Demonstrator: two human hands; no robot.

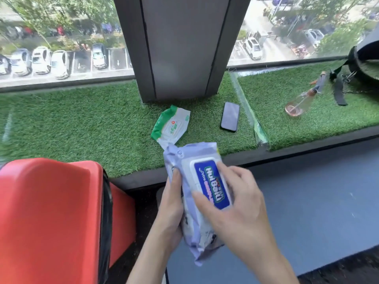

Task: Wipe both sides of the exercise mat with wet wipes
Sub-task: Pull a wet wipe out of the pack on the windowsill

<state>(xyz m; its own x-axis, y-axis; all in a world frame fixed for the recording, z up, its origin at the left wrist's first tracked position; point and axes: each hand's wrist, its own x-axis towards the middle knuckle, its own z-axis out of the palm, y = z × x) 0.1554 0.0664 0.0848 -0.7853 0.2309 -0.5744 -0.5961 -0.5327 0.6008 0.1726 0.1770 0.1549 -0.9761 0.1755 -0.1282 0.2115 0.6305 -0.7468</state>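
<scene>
A lilac pack of wet wipes (196, 160) with a white lid and a blue label is held upright in front of me. My left hand (171, 203) grips its left side from behind, thumb on the front. My right hand (235, 203) lies over the lid, fingers curled round the lid's edges. Below and to the right lies the blue-grey exercise mat (311, 201), flat on the dark floor.
A green-and-white wipes pack (171, 125), a dark phone (230, 116) and a clear spray bottle (301, 101) lie on the artificial-grass ledge (82, 124). A black bag (363, 60) sits far right. A red bin (51, 212) stands at my left. A grey pillar (180, 46) rises ahead.
</scene>
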